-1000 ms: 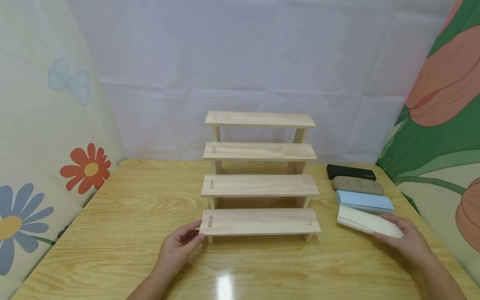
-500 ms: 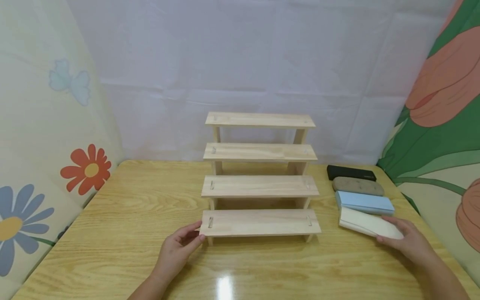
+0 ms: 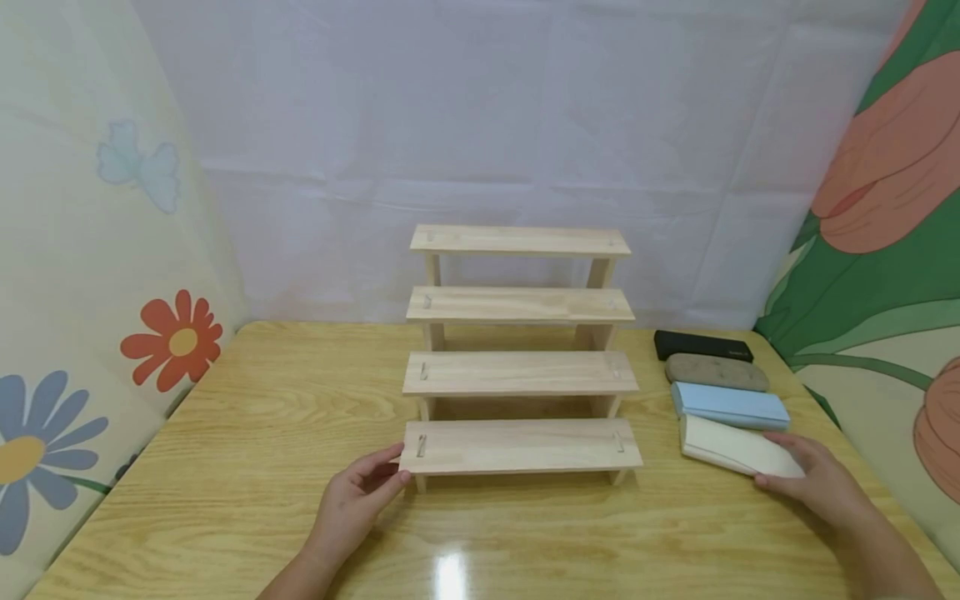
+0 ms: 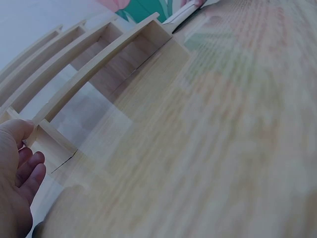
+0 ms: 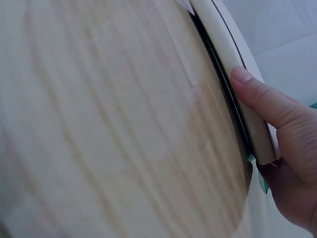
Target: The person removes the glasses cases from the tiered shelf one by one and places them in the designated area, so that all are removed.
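A pale wooden stepped display stand [image 3: 521, 446] rises in tiers at the middle of the table. My left hand [image 3: 352, 504] pinches the left end of its lowest shelf. In the left wrist view the thumb of that hand [image 4: 17, 163] lies against the shelf's corner, with the other fingers curled below. At the right, my right hand [image 3: 821, 487] grips the near end of a cream-white glasses case [image 3: 731, 443] between thumb and fingers. The right wrist view shows the thumb on the side of this case [image 5: 223, 44], a thin dark gap beneath it along the table.
Behind the white case lie a light-blue case [image 3: 731, 404], a grey-brown case [image 3: 716, 372] and a black case [image 3: 702, 345] in a row. A white cloth [image 3: 480, 108] hangs behind the wooden table [image 3: 300, 400]. Flower-patterned cloths stand at both sides.
The white case has shifted slightly right and towards me, with my right hand still gripping it. My left hand and the stand keep their places.
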### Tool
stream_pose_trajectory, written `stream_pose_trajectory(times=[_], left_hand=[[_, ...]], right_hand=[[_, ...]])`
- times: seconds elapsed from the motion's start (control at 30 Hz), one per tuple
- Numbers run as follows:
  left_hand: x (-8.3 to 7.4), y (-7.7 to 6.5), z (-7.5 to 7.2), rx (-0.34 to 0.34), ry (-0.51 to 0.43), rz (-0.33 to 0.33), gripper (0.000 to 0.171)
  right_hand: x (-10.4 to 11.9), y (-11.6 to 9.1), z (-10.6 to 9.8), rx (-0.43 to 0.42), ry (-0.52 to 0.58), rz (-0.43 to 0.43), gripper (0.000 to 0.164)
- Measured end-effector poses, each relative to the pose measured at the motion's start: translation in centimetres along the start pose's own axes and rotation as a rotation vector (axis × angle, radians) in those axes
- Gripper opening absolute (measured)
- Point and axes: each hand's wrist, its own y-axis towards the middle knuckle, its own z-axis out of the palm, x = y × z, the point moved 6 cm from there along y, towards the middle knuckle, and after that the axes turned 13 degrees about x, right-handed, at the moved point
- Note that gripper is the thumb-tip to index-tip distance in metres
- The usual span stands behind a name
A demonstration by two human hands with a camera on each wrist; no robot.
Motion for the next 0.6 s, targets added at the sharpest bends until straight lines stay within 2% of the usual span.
stream_pose_trajectory(times=[0.17,0.27,0.43,0.6], left_hand=[[0.0,0.0,0.0,0.006,0.005,0.009,0.038],[0.1,0.0,0.0,0.003,0.009,0.01,0.038],[0.1,0.1,0.0,0.005,0.013,0.016,0.038],[0.1,0.1,0.0,0.007,0.015,0.004,0.038]], right_hand=[[-0.1,0.0,-0.1,-0.03,-0.022,-0.012,0.083],[-0.3,0.0,-0.3,-0.035,-0.034,0.009,0.085],[-0.8,0.0,-0.4,-0.022,0.017,0.083,0.093],[-1.1,0.0,-0.5,-0.05,0.068,0.095,0.095]])
